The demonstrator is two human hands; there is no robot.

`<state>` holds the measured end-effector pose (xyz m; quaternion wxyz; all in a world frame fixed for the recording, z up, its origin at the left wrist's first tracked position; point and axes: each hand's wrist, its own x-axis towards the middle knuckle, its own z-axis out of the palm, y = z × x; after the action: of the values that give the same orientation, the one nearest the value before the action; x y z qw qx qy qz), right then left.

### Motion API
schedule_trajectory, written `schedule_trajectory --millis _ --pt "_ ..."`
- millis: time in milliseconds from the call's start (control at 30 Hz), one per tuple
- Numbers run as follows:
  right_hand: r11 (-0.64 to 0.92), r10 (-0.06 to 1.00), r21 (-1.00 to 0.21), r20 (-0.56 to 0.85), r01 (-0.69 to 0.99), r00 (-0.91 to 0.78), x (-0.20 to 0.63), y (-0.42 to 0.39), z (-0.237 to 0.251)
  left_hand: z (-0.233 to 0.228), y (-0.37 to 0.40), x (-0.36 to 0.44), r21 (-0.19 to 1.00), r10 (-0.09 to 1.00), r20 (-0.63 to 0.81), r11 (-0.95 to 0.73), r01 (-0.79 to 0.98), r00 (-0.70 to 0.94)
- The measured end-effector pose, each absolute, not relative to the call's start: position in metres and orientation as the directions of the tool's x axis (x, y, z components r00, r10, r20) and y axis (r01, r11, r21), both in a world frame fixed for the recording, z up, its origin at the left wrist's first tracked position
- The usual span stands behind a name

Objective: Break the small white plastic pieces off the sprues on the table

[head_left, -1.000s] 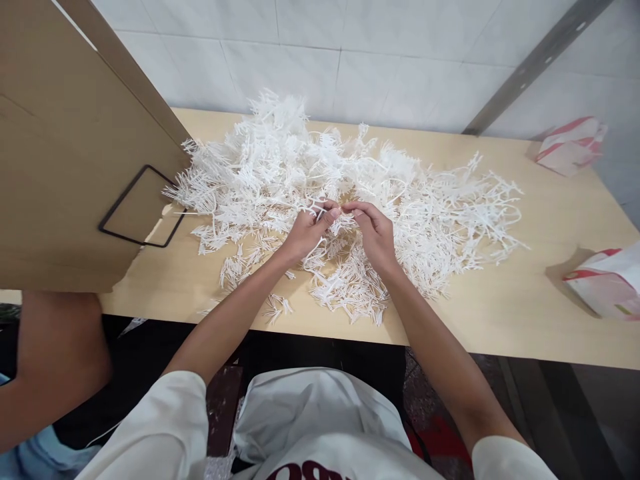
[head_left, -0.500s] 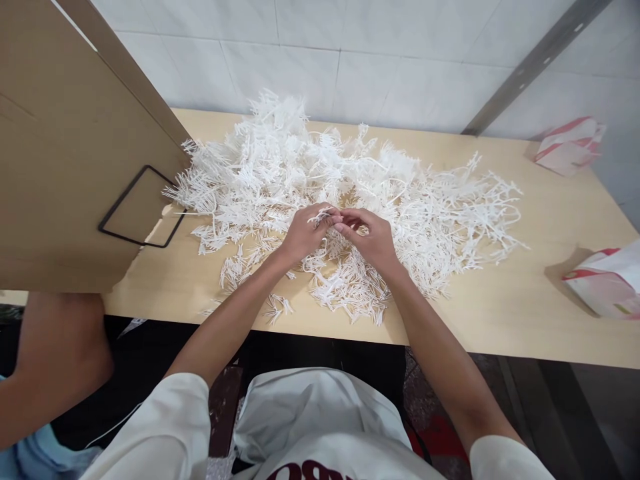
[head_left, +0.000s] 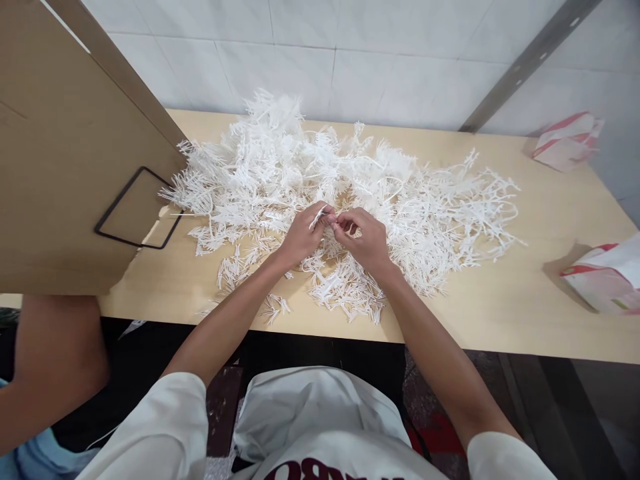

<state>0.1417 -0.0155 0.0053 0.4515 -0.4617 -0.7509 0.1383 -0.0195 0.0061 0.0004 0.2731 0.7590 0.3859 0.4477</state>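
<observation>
Item, left to right: cardboard sheet (head_left: 65,153) propped at the table's left end; wooden table (head_left: 500,307); heap of white branched plastic pieces (head_left: 310,173) spread across its middle; two red-and-white paper bags (head_left: 605,273) at right. Left hand (head_left: 300,237) and right hand (head_left: 367,240) meet above the heap's near edge, fingertips of both pinched on one small white sprig (head_left: 320,215) held between them. Risk: thin prongs likely snap or snag neighbouring pieces if tugged, and loose bits near the table's front edge could be brushed off.
</observation>
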Motion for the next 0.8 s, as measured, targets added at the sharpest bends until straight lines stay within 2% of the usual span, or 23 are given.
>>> schedule_trajectory --millis 100,200,300,400,533,633,700,800 --pt "0.534 0.825 -0.637 0.537 0.556 -0.177 0.142 -0.015 0.003 0.001 0.004 -0.018 0.785 0.838 0.432 -0.532 0.319 0.335" --pt "0.568 0.791 -0.593 0.584 0.571 -0.181 0.143 -0.016 0.001 0.001 0.001 -0.015 0.770 0.841 0.419 -0.529 0.356 0.344" --pt "0.601 0.764 -0.560 0.612 0.570 -0.204 0.140 -0.020 0.000 0.001 0.002 -0.015 0.745 0.848 0.438 -0.528 0.409 0.298" --pt "0.619 0.751 -0.558 0.626 0.553 -0.210 0.135 -0.024 0.002 0.000 0.006 -0.018 0.803 0.881 0.420 -0.473 0.362 0.219" --pt "0.560 0.766 -0.610 0.639 0.560 -0.071 0.137 -0.023 0.008 -0.001 0.011 -0.021 0.871 0.916 0.375 -0.400 0.285 0.140" --pt "0.483 0.781 -0.664 0.621 0.571 0.063 0.143 -0.018 0.011 -0.001 0.011 -0.020 0.876 0.917 0.372 -0.398 0.273 0.143" --pt "0.450 0.824 -0.708 0.564 0.545 0.051 0.146 -0.016 0.013 0.000 0.009 -0.020 0.855 0.901 0.392 -0.432 0.288 0.186" --pt "0.440 0.881 -0.750 0.467 0.494 -0.077 0.146 -0.015 0.014 0.004 0.006 -0.019 0.804 0.857 0.450 -0.511 0.304 0.252"
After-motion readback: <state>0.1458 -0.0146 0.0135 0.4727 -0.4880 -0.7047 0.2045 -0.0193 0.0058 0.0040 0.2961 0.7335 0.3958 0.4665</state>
